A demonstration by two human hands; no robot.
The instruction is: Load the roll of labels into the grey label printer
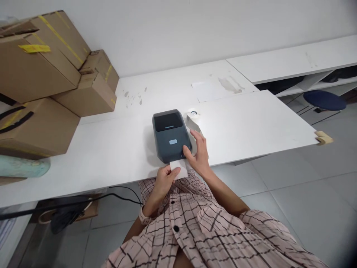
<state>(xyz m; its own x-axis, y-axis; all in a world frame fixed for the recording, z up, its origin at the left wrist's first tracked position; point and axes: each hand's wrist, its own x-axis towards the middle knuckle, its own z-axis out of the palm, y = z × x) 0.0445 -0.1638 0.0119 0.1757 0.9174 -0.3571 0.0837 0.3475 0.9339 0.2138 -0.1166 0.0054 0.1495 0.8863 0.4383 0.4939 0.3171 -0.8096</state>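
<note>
A dark grey label printer sits near the front edge of a white table. A white label comes out of its front slot. My left hand pinches the near edge of that label. My right hand rests against the printer's right front corner, fingers partly spread and touching the casing. A white label roll stands just right of the printer, behind my right hand.
Several cardboard boxes are stacked on the left of the table. A black cable hangs under the front edge. A blue stool and white shelving stand at the right. Grey tiled floor lies below.
</note>
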